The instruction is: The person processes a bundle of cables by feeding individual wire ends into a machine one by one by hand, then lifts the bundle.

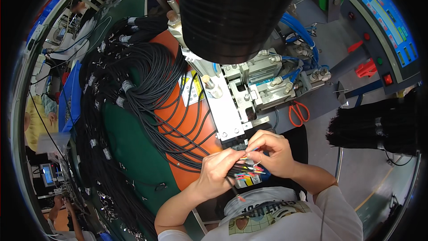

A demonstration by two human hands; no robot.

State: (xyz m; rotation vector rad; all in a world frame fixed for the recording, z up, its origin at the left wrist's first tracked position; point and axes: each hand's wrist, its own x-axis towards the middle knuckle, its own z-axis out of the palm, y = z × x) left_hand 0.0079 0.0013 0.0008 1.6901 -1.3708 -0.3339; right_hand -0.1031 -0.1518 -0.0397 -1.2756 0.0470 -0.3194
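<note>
My left hand (pixel 217 172) is closed, its fingers pinching the end of a black cable where thin coloured wires come out. Facing it, my right hand (pixel 273 152) pinches those fine wires between thumb and fingertips. Just below the fingers, more stripped cable ends (pixel 244 175) fan out in red, yellow and other colours. One loose black cable end (pixel 237 193) with a reddish tip hangs under my left hand. Long black cables (pixel 156 89) run from the hands across an orange board (pixel 178 127) to the left. Directly beyond the hands stands a metal machine (pixel 229 107).
Red-handled scissors (pixel 298 114) lie right of the machine. A control screen (pixel 392 22) is at the upper right, above a hanging black cable bundle (pixel 370 127). A large black cylinder (pixel 236 13) blocks the top middle. Bundled cables cover the green table (pixel 133 151). Other people work at far left.
</note>
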